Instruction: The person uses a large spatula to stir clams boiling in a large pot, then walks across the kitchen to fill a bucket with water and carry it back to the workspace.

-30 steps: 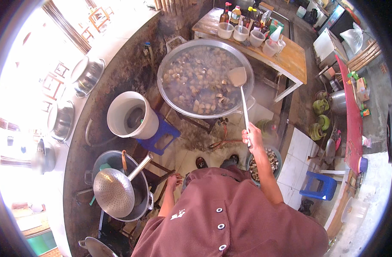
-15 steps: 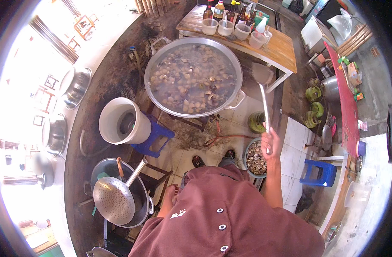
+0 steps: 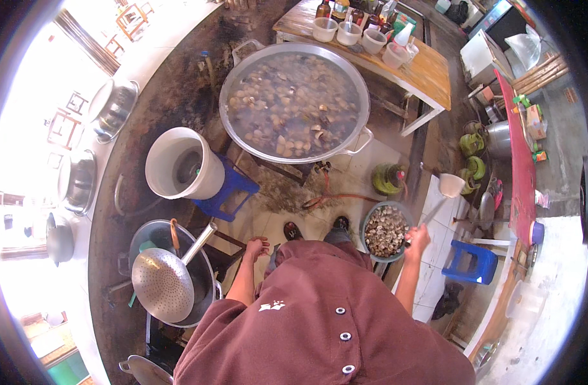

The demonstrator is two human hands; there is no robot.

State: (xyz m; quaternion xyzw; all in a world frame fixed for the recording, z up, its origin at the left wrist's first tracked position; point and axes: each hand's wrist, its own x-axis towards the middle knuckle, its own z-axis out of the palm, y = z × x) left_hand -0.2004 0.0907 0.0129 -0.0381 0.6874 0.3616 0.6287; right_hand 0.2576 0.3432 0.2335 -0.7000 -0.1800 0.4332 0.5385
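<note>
My right hand (image 3: 417,240) is closed round the handle of a wok spatula (image 3: 451,185). The spatula's blade points away to the right, above the white tiles. Just left of that hand, a round basin (image 3: 404,210) holds many shellfish. My left hand (image 3: 258,246) hangs beside my left leg, empty, its fingers loosely bent and partly apart. In front stands a big two-handled metal pan (image 3: 364,96), where shellfish (image 3: 294,106) lie in steaming, murky liquid. Neither hand touches the pan.
At left, a white bucket (image 3: 162,163) sits on a blue stool (image 3: 233,192). Nearer is a large pot (image 3: 210,292) with a perforated skimmer (image 3: 162,285) across it. A green gas cylinder (image 3: 385,179) and orange hose (image 3: 345,197) are ahead. Another blue stool (image 3: 470,262) stands right.
My right hand has come slightly nearer and right, swinging the spatula blade from beside the pan down to the right. My left hand has lifted forward a little. The view has shifted slightly.
</note>
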